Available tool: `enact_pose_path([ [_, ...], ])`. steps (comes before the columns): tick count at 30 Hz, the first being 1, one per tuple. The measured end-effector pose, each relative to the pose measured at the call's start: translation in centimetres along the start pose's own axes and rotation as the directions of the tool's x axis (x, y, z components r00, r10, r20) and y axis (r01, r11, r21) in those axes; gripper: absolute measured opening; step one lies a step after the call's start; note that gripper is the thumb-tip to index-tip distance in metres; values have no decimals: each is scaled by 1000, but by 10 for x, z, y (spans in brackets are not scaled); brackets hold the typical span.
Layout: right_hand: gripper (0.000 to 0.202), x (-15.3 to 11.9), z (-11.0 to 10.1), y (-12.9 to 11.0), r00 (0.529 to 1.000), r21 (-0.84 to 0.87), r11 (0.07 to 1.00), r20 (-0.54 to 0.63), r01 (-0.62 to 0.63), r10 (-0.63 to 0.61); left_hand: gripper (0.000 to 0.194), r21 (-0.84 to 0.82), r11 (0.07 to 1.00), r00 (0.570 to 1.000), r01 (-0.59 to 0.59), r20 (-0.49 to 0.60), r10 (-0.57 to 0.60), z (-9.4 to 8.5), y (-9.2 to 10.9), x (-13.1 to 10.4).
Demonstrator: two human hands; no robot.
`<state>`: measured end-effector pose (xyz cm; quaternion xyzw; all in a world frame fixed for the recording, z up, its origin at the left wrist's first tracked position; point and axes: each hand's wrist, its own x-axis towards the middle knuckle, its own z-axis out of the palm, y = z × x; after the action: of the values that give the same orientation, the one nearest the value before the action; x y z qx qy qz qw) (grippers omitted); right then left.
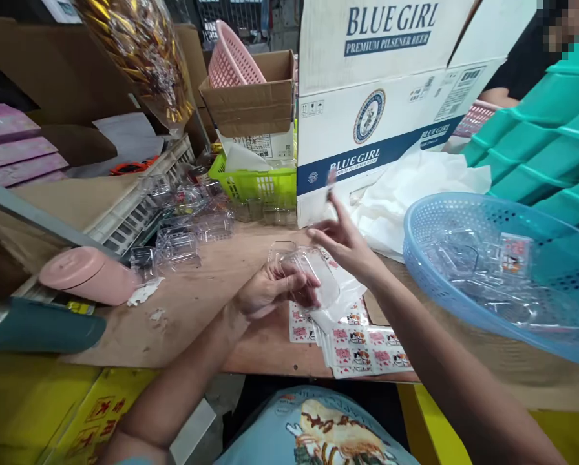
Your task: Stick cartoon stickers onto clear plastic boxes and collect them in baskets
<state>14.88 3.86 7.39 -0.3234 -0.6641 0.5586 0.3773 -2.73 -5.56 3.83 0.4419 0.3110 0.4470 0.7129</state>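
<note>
My left hand is closed around a thin transparent plastic case above the table. Just to its right, my right hand is raised with the index finger pointing up and the fingers apart. Something small and blurred shows at that fingertip; I cannot make out what it is. Beneath both hands lie sheets of cartoon animal stickers, printed with pink and calico figures. A whitish backing sheet covers part of them.
A blue basket at right holds transparent plastic cases. More cases are piled at left, near a pink tumbler. A white beer carton, a lime basket and stacked teal bins stand behind. A person's arm shows at upper right.
</note>
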Motion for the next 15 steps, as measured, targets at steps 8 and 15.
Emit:
enact_pose_path([
  [8, 49, -122, -31, 2, 941, 425, 843, 218, -330, 258, 27, -276, 949, 955, -152, -287, 70, 38, -45, 12],
  [15, 58, -139, -27, 22, 890, 516, 728, 322, -450, 322, 19, -157, 977, 956, -141, -278, 93, 51, -61, 26],
])
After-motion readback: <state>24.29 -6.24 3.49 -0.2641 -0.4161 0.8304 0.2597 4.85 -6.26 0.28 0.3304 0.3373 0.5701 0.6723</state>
